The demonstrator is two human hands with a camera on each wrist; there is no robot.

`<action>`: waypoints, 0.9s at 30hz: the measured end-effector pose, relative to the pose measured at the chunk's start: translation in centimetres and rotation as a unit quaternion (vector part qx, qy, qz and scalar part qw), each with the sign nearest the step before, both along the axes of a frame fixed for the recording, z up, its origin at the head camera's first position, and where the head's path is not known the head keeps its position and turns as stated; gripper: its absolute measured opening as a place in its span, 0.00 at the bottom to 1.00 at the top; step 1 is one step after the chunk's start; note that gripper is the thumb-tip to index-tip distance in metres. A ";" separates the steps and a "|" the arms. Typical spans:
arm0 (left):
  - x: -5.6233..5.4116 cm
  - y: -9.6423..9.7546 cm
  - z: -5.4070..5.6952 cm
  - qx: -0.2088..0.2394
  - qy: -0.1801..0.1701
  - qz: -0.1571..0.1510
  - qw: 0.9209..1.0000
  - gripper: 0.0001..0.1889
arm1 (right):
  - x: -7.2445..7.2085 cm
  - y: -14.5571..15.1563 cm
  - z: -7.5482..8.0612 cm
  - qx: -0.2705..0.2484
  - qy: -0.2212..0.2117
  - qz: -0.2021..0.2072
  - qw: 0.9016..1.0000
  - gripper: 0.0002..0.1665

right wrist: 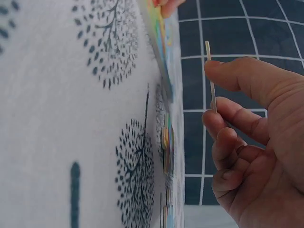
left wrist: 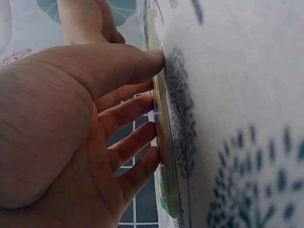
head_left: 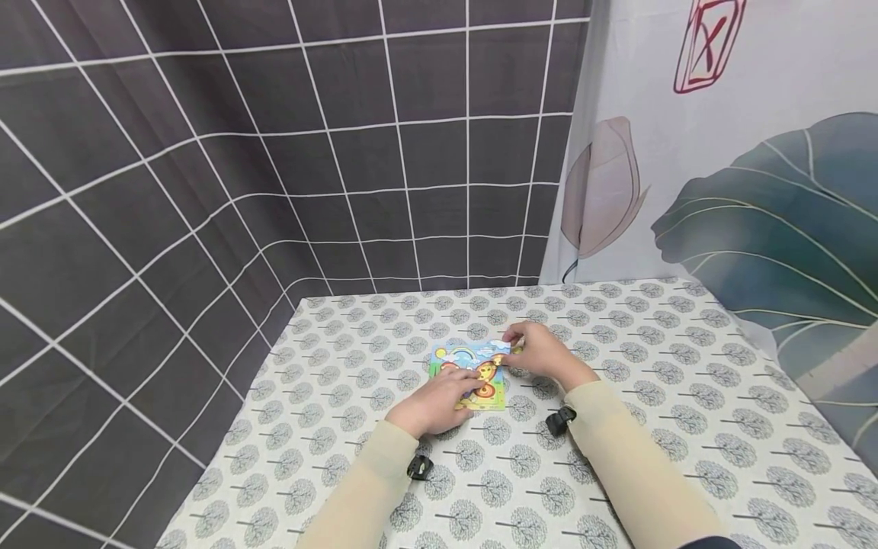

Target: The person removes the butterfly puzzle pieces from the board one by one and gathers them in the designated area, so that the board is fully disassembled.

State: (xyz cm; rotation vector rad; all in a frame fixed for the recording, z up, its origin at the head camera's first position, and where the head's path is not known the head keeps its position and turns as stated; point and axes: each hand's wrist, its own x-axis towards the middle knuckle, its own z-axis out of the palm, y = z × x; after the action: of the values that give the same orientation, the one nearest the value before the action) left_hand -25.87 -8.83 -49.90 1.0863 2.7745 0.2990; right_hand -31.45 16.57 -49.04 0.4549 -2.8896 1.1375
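A colourful picture puzzle board (head_left: 490, 401), with a rainbow and a butterfly-like figure, lies flat on the table. My left hand (head_left: 435, 400) rests on its near left part. In the left wrist view the left fingers (left wrist: 130, 142) stretch straight onto the board's face, while the thumb touches beside its edge (left wrist: 167, 156). Over the far right corner of the board is my right hand (head_left: 542, 355). Between thumb and fingertips it pinches a thin flat puzzle piece (right wrist: 213, 92), which shows edge-on and clear of the table in the right wrist view; its picture side is hidden there.
Further thin pieces (right wrist: 166, 147) lie on the cloth beside the board, low in the right wrist view. A tree-patterned cloth (head_left: 309, 457) covers the table. A dark gridded curtain (head_left: 425, 160) hangs behind and to the left, a leaf-printed one (head_left: 768, 213) to the right.
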 end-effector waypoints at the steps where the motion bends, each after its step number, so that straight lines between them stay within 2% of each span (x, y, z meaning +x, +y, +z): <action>1: 0.0 0.0 0.0 0.000 -0.001 0.001 1.000 0.31 | 0.1 0.1 0.1 -0.003 -0.001 -0.001 1.000 0.21; 11: 0.1 -0.1 0.2 0.001 -0.003 0.001 1.000 0.31 | 0.8 1.6 0.8 -0.005 -0.019 -0.015 1.000 0.25; 22: 0.4 -0.2 0.3 0.006 -0.009 -0.001 1.000 0.32 | 0.1 4.5 0.3 -0.003 0.005 -0.009 1.000 0.22; 27: 0.5 -0.2 0.4 0.005 -0.013 0.003 1.000 0.31 | 0.2 5.6 0.5 -0.013 -0.007 -0.011 1.000 0.23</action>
State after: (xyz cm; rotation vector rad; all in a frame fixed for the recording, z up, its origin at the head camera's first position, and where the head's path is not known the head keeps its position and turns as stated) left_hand -25.40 -8.99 -49.46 1.0676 2.7575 0.3249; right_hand -31.27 22.20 -48.58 0.4144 -2.8810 1.1772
